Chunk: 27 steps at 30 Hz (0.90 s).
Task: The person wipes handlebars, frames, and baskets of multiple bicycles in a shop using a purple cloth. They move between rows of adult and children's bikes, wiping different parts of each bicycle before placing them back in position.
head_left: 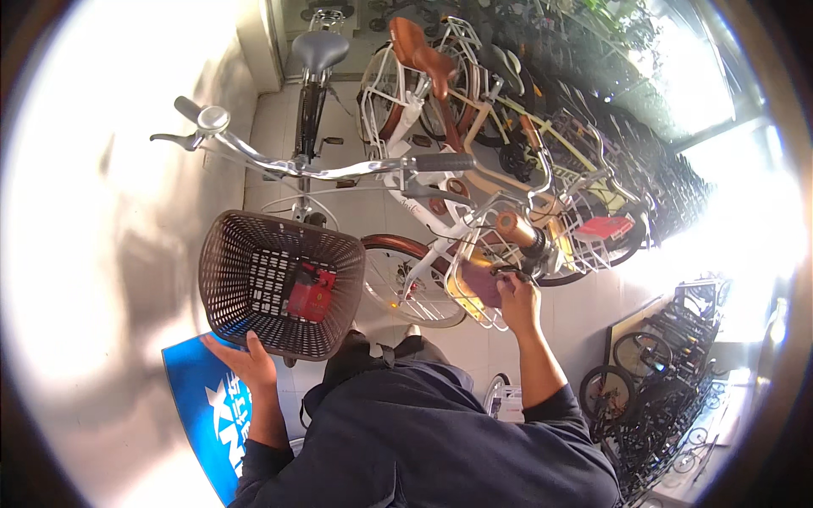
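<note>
A brown plastic basket (222, 254) hangs at the front of a bicycle with silver handlebars (339, 172). Inside it lies a red packet (310, 294) with a black part beside it. My left hand (244, 359) is at the basket's near left corner, fingers stretched out and apart; whether it touches the basket I cannot tell. On the right, my right hand (518, 303) is closed on a mauve piece that looks like a cloth (479, 282). This hand is over the white wire basket (461, 296) of a white bicycle (421, 213), just below its brown grip (513, 226).
More bicycles with brown saddles (421, 57) and wire racks crowd the back right, one carrying a red packet (605, 227). A blue sign board (196, 389) leans at the left by a white wall (102, 254). Another row of bicycles (656, 372) fills the lower right.
</note>
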Tool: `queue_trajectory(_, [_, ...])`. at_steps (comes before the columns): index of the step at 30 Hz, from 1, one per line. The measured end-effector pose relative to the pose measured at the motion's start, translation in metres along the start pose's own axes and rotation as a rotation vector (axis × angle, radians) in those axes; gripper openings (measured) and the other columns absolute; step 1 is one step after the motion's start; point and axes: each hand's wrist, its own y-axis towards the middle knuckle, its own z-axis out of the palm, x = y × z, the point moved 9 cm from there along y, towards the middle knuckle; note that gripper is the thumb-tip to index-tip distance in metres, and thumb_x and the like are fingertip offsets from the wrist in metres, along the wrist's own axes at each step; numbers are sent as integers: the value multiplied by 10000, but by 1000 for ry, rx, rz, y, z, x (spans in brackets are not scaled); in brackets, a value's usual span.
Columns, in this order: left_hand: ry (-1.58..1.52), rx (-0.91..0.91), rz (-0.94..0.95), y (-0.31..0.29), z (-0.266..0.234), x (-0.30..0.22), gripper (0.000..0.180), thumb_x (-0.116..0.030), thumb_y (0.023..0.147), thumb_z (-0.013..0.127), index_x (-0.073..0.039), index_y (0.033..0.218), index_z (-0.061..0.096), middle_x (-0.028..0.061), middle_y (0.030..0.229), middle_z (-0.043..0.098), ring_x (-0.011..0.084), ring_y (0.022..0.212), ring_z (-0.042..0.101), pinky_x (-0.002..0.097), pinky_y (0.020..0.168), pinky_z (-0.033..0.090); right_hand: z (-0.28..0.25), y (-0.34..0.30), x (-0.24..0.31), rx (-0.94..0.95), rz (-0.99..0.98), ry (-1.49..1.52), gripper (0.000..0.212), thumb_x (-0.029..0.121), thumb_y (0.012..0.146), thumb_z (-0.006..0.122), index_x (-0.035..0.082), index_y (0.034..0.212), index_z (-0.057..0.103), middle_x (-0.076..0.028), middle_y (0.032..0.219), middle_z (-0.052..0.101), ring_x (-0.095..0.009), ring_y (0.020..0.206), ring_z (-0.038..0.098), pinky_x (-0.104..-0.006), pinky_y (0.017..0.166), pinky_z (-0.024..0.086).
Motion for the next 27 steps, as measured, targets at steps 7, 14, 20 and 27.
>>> queue_trajectory(7, [162, 374, 529, -45, 43, -104, 603, -244, 973, 649, 26, 1470, 442, 266, 1604, 377, 470, 1515, 304, 626, 1226, 179, 150, 40, -211, 170, 112, -36, 200, 237, 970, 623, 133, 1051, 773, -171, 954, 755, -351, 949, 727, -466, 841, 558])
queue_trajectory(14, [159, 419, 538, -116, 69, -158, 582, -157, 894, 700, 6, 1416, 500, 250, 1593, 412, 425, 1507, 353, 626, 1225, 180, 78, 58, -265, -40, 298, 766, 253, 129, 976, 658, -6, 1181, 718, -52, 886, 731, -118, 824, 653, -305, 777, 533])
queue_trajectory(20, [101, 515, 712, -173, 107, -262, 555, -119, 849, 725, -16, 1364, 545, 253, 1540, 463, 445, 1433, 425, 614, 1207, 237, 156, 45, -276, 169, -64, 49, 248, 244, 893, 701, 104, 1088, 761, -160, 993, 762, -321, 942, 744, -391, 834, 576])
queue_trajectory(27, [-341, 1103, 670, -255, 181, -341, 751, -169, 845, 797, 29, 1487, 463, 265, 1557, 457, 401, 1452, 450, 439, 1163, 410, 62, -27, -155, 420, 106, 1260, 254, 73, 1035, 580, 4, 1249, 698, 8, 1102, 719, -108, 967, 658, -278, 881, 533])
